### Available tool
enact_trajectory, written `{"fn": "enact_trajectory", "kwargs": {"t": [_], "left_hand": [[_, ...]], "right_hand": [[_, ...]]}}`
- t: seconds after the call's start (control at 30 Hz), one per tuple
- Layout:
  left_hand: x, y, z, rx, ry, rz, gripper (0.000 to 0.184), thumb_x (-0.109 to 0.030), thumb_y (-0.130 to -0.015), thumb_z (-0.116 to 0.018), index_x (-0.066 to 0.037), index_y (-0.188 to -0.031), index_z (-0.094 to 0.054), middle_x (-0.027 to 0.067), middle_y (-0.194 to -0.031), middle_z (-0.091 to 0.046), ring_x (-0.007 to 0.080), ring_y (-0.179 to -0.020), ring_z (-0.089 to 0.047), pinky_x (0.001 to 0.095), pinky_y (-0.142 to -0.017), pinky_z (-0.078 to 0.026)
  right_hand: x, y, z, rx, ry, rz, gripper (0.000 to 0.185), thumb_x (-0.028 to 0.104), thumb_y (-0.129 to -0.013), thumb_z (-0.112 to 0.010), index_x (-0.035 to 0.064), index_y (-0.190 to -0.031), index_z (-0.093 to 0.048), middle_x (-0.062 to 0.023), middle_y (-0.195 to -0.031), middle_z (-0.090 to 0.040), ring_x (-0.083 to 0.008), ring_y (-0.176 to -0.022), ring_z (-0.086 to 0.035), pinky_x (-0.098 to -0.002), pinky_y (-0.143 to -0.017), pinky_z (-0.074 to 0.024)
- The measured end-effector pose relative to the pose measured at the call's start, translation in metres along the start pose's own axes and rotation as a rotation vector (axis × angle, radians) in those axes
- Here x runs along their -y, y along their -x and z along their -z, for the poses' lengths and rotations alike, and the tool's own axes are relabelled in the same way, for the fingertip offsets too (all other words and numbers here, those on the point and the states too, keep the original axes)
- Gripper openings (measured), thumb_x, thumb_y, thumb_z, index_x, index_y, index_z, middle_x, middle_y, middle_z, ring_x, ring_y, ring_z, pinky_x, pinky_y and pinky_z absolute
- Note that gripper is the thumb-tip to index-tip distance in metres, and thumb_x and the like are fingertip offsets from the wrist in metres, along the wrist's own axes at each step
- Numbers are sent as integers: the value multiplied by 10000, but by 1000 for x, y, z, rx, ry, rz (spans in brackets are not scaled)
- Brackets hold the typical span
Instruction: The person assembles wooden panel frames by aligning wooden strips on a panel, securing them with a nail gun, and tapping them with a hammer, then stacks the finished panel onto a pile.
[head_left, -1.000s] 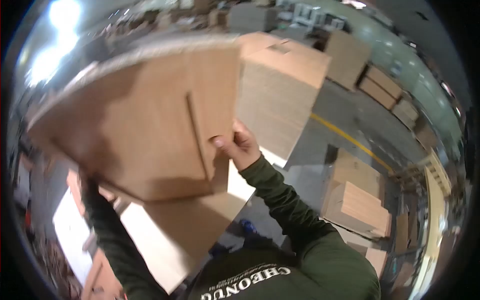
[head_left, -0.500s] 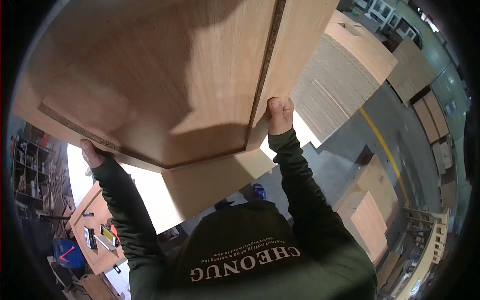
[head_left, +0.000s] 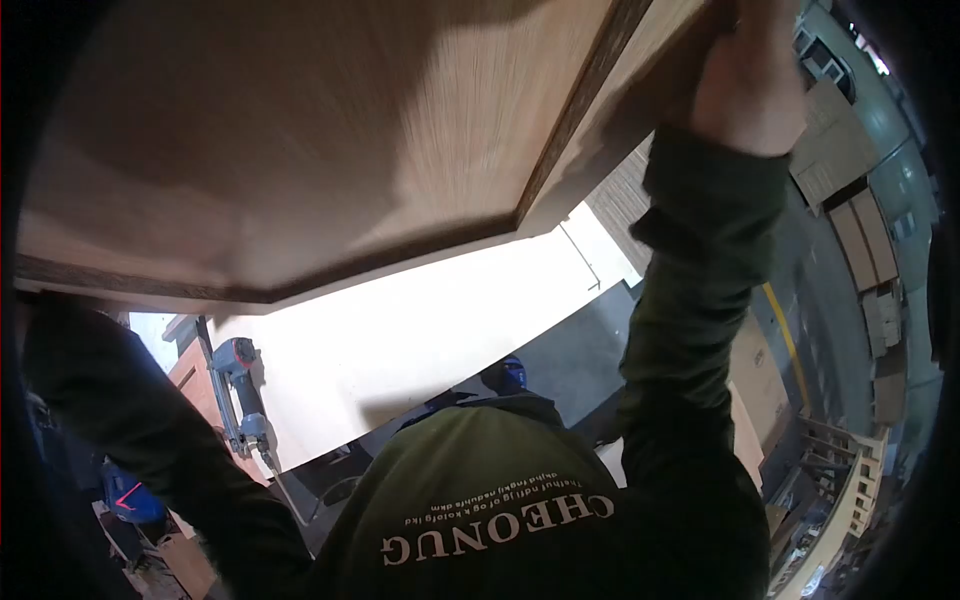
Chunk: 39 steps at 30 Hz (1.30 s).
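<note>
A large wooden panel (head_left: 300, 150) with a raised border and a dark inner edge fills the upper view, tilted above the worktable. My right hand (head_left: 750, 95) is at its right edge, closed on it; the fingertips are blurred and partly out of view. At the far left my left hand (head_left: 25, 312) is at the panel's lower left edge, mostly in shadow, its fingers hidden. Under the panel lies a pale board (head_left: 400, 340), brightly lit. A blue-grey nail gun (head_left: 240, 395) rests on the board's left end, near my left forearm.
Stacked boards (head_left: 615, 205) stand beyond the pale board on the right. A yellow line (head_left: 785, 330) runs along the grey floor. More panels (head_left: 860, 235) lean farther right, and a wooden rack (head_left: 850, 490) stands at lower right. A blue object (head_left: 135, 500) is at lower left.
The panel has come nearer and its lower edge has risen off the pale board. My right hand has moved up and right, my left hand outward left. The nail gun has come into view.
</note>
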<state>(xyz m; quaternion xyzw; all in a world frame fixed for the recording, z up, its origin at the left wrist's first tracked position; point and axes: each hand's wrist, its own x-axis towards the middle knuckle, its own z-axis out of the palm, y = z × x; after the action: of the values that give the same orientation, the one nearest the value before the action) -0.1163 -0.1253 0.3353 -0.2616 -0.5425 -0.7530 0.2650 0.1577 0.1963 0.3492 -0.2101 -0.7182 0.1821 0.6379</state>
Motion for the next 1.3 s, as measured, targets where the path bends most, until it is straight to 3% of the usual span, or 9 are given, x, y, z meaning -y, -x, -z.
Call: {"fn": "enact_trajectory", "kwargs": {"t": [0.1,0.2,0.3,0.63,0.83,0.93,1.03,1.17,1.3], "left_hand": [[83,43,17,36,-195,105,739,-575,-849,-330,-12,-1327,-291,176,-1256,-423,316,-1138,-442,440,-956,-369],[133,107,28,18,-410,245,773,-604,-843,-293,15,-1305,-331,180,-1227,-466,311,-1122,-462,415,-957,-375],[135,121,-5,-124,-154,506,851,-666,-822,-256,32,-1301,-341,183,-1212,-490,311,-1121,-465,403,-967,-368],[144,94,18,200,-16,247,806,-656,-815,-329,-14,-1302,-312,176,-1247,-420,299,-1155,-423,418,-960,-361],[55,53,-22,-36,26,237,869,-722,-775,-352,-3,-1261,-320,225,-1218,-382,343,-1078,-458,463,-842,-433],[112,57,13,112,-133,30,803,-657,-809,-383,9,-1257,-350,207,-1241,-396,314,-1077,-470,446,-840,-442],[209,106,66,213,-282,-19,718,-603,-828,-409,-7,-1229,-408,170,-1219,-457,264,-1073,-487,396,-884,-438],[204,180,55,313,367,259,682,-532,-853,-430,17,-1255,-390,184,-1184,-493,290,-1037,-516,432,-859,-461],[231,196,39,207,383,460,687,-536,-860,-427,16,-1268,-382,175,-1210,-480,312,-1039,-509,431,-881,-445]], "right_hand": [[-65,98,-26,88,-60,-256,529,207,-837,-515,-33,-1285,-367,-265,-1192,-478,-344,-1089,-491,-384,-920,-380],[-97,156,-14,78,-781,-423,604,397,-875,-490,-55,-1259,-373,-131,-1187,-518,-215,-1090,-493,-321,-921,-372],[-103,159,5,138,-577,-459,627,476,-873,-492,-29,-1234,-403,-101,-1129,-528,-178,-1024,-497,-306,-892,-378],[-75,144,8,56,-505,-491,672,523,-828,-538,-51,-1163,-441,-126,-1038,-536,-177,-971,-486,-319,-875,-381],[-13,59,19,-26,-514,-423,596,509,-824,-557,-43,-1037,-482,-115,-931,-549,-166,-878,-495,-311,-803,-407],[-53,102,14,20,-331,-490,641,544,-838,-509,-49,-1079,-479,-116,-975,-552,-159,-915,-497,-314,-827,-400],[-171,219,5,-162,-480,-517,487,445,-934,-316,11,-1051,-502,-79,-866,-568,-158,-771,-558,-288,-616,-443],[-144,207,25,176,-426,-681,681,572,-811,-515,-24,-1139,-492,-85,-1022,-577,-159,-955,-525,-306,-812,-426],[-181,244,18,342,-512,-783,653,476,-783,-631,-28,-1173,-487,-69,-1038,-585,-145,-970,-525,-296,-831,-430]]}}
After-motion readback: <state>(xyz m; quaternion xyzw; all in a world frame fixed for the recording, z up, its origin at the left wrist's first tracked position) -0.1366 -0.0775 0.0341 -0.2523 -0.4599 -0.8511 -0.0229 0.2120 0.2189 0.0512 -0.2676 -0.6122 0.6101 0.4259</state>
